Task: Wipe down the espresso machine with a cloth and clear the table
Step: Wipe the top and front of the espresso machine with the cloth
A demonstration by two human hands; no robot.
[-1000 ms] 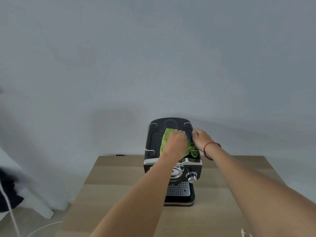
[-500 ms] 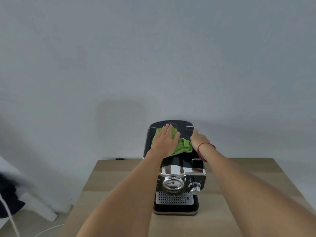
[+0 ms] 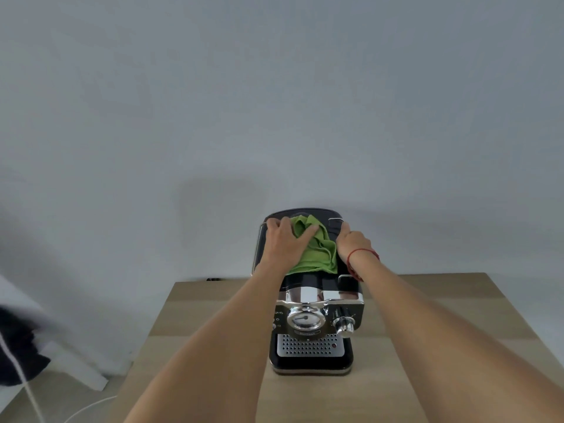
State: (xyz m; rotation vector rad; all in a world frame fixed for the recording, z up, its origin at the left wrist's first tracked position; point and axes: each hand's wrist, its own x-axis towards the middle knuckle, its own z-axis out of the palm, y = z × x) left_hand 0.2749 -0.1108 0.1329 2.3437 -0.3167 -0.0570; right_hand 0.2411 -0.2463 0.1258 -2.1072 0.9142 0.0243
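A: Green crumpled cloth (image 3: 319, 254)?
B: On the black-and-chrome espresso machine's (image 3: 317, 319) top, pale wooden table's (image 3: 189, 306) twelve o'clock, under the flat, straight-fingered left hand (image 3: 287, 245)
A: Right hand (image 3: 352, 242)?
B: Machine's three o'clock edge; fingers hidden, cannot tell

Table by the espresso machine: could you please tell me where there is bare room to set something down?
Bare table lies left and right of the espresso machine; its top is crowded: left hand, right hand, cloth.

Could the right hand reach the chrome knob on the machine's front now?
Probably yes. The right hand rests on the espresso machine's top right edge; the chrome knob below is uncovered, and the left forearm passes beside it.
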